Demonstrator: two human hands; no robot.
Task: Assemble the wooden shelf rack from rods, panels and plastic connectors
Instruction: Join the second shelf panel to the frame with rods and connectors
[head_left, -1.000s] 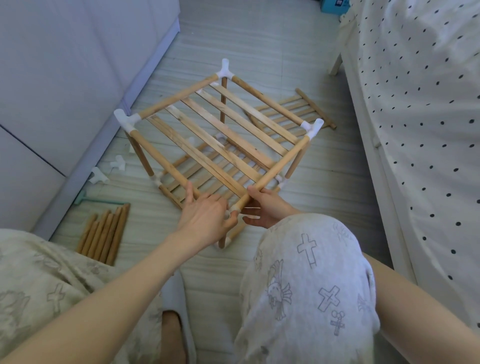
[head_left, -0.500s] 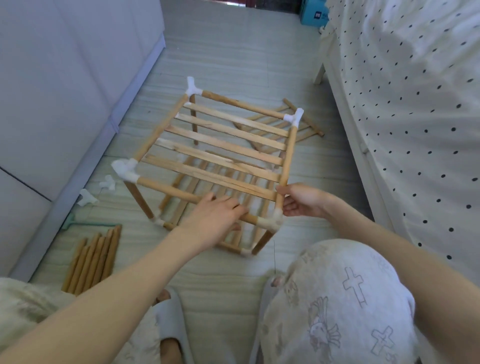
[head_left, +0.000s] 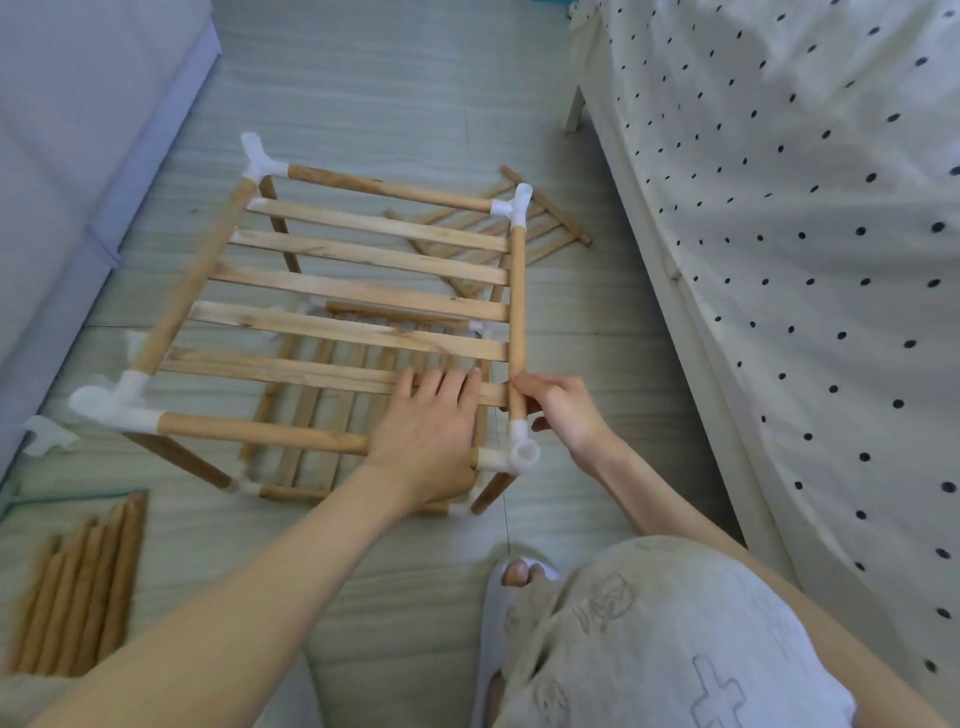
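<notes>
1. The wooden shelf rack (head_left: 332, 332) stands on the floor (head_left: 395, 93) between a pale cabinet (head_left: 78, 130) and a bed (head_left: 779, 260), with 2 slatted tiers already joined by white plastic connectors.
2. The left hand (head_left: 431, 421) lies flat with straight fingers across the nearest slat and front rod (head_left: 260, 431), its grip wide and holding nothing; this likely presses the top panel (head_left: 363, 286) down so it seats.
3. The right hand (head_left: 558, 410) pinches the right side rod (head_left: 517, 312) just above the near corner connector (head_left: 511, 454), a narrow grip on the rod, probably steadying that joint against the push.
4. That connector's upward socket is empty, so I judge another tier of uprights is yet to come.
5. Spare rods (head_left: 78, 587) lie bundled near the left knee, and loose connectors (head_left: 47, 436) sit by the cabinet base.
6. A further slatted panel (head_left: 540, 228) lies flat beyond the rack, toward the bed.
7. The person's knee (head_left: 675, 623) and slipper (head_left: 498, 587) crowd the near side, and the bed hems in the right, limiting room to turn the frame.
</notes>
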